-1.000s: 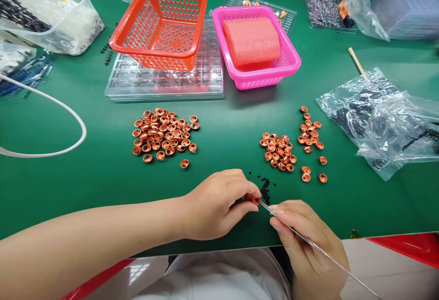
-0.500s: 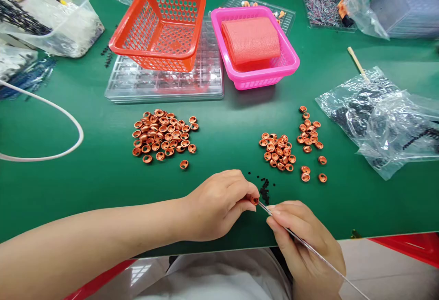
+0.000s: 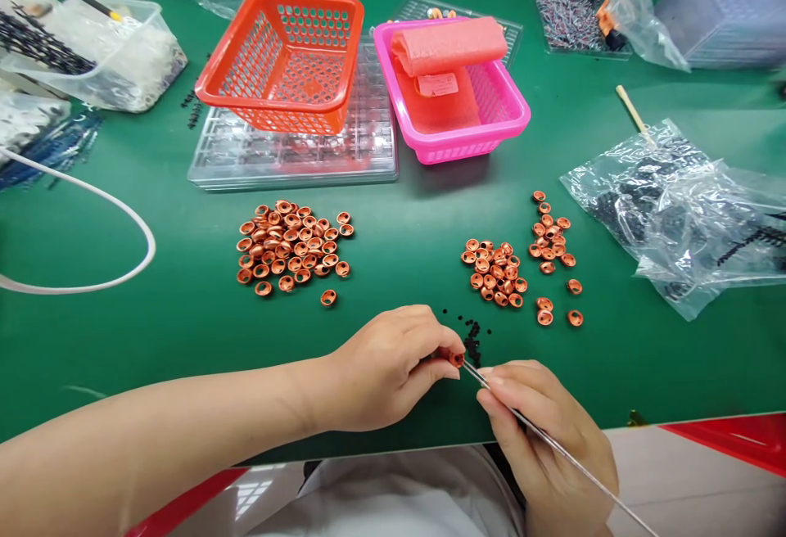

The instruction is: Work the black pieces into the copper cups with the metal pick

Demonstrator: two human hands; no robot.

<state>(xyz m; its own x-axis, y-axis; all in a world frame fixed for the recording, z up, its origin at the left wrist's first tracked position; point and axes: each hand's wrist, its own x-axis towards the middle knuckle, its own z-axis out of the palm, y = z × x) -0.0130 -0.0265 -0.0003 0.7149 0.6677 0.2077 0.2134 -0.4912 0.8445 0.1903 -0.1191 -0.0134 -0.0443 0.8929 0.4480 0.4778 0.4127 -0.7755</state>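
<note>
My left hand pinches a small copper-coloured cup between thumb and fingertips, just above the green table's near edge. My right hand grips a thin, long metal rod-like tool, its tip meeting the cup's open side. Whether the tip holds a tiny part cannot be made out. Right behind the fingertips lie tiny black pieces. Loose copper-coloured cups form a large pile at left, a smaller pile at centre right and a scattered group beyond it.
An orange basket stands on clear compartment trays. Beside it, a pink basket holds folded pink foam. Plastic bags with black parts lie at right. A white cable loops in at left, near a clear tub.
The foam in the pink basket has sprung partly open, its top layer raised and a label showing. The view has shifted slightly. Both hands keep nearly the same pose.
</note>
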